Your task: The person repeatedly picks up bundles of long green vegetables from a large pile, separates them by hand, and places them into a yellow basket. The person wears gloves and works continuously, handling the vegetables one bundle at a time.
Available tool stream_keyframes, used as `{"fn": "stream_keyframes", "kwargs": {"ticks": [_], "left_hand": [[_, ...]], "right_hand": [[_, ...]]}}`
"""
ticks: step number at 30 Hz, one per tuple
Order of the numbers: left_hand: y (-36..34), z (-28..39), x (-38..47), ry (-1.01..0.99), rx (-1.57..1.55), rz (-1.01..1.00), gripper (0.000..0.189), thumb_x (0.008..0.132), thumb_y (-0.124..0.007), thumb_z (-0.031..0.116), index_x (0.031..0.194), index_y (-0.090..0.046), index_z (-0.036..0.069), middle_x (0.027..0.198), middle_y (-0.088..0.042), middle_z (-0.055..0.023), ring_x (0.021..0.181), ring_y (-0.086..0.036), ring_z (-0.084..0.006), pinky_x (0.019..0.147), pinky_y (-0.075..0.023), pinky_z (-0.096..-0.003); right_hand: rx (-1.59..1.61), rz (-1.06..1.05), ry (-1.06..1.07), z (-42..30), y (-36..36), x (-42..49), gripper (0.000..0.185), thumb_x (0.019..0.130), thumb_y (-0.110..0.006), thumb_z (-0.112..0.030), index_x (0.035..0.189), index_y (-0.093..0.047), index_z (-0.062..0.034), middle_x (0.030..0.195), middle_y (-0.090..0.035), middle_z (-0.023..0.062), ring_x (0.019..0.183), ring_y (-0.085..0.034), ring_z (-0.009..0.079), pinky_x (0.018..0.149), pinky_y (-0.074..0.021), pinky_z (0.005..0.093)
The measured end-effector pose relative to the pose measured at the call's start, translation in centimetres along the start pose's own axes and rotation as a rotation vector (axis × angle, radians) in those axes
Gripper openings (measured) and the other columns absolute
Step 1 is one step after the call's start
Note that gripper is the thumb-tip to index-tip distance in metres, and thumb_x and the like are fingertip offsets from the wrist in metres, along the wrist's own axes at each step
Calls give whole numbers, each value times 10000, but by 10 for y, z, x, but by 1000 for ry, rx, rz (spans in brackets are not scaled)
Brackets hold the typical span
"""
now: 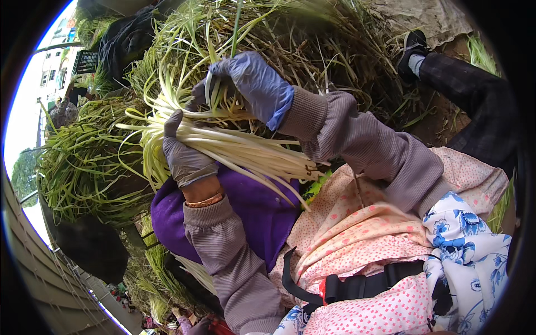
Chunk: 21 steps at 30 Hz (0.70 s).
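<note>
My left hand (186, 157), in a thin greyish glove, grips a thick bundle of long pale-yellow stalks (247, 146), which look like blanched chives. Their pale ends reach right, toward my patterned apron, and the leafy ends spread left past my thumb. Just above it is my right hand (255, 86) in a blue disposable glove. Its finger and thumb are closed around a thin pale stalk (211, 90), and a green blade (237, 29) rises beside the knuckles. Purple cloth (247, 209) lies under the bundle, over what looks like my knee.
A large heap of dry straw and green leaves (318, 50) lies ahead. Another leafy pile (92, 163) stands to the left. A leg in dark plaid trousers (465, 88) extends at upper right. A plastic crate (86, 62) and a person (65, 111) appear farther off.
</note>
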<state>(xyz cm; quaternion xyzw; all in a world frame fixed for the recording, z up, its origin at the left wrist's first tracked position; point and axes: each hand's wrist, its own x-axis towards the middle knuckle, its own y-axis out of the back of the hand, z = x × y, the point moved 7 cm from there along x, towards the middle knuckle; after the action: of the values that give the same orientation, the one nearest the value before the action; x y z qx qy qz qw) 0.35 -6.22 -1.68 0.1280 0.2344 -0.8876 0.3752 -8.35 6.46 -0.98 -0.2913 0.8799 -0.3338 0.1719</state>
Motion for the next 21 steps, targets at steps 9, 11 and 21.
{"fn": "stream_keyframes", "kwargs": {"ticks": [9,11,21], "left_hand": [[58,68,7,-252,-26,-1,295,670,-588,141,893,-502,-32,728,-547,-106,545,-516,-193,608,-505,-405],[74,71,8,-233,-15,57,300,658,-597,136,888,-503,-33,729,-548,-109,543,-512,-195,600,-503,-405],[76,93,-22,-297,-47,-105,331,730,-564,184,967,-505,-39,706,-540,-88,633,-503,-168,637,-455,-322]], "right_hand": [[-800,-690,178,-2,23,-27,262,836,-393,-134,594,-433,-43,497,-420,18,431,-469,111,410,-427,230],[-1410,-542,-77,25,84,-37,240,824,-408,-154,689,-543,-9,566,-527,80,507,-525,194,534,-450,324],[-1837,-1089,-400,45,114,-71,258,752,-536,-234,690,-611,5,570,-548,124,569,-541,234,574,-446,363]]}}
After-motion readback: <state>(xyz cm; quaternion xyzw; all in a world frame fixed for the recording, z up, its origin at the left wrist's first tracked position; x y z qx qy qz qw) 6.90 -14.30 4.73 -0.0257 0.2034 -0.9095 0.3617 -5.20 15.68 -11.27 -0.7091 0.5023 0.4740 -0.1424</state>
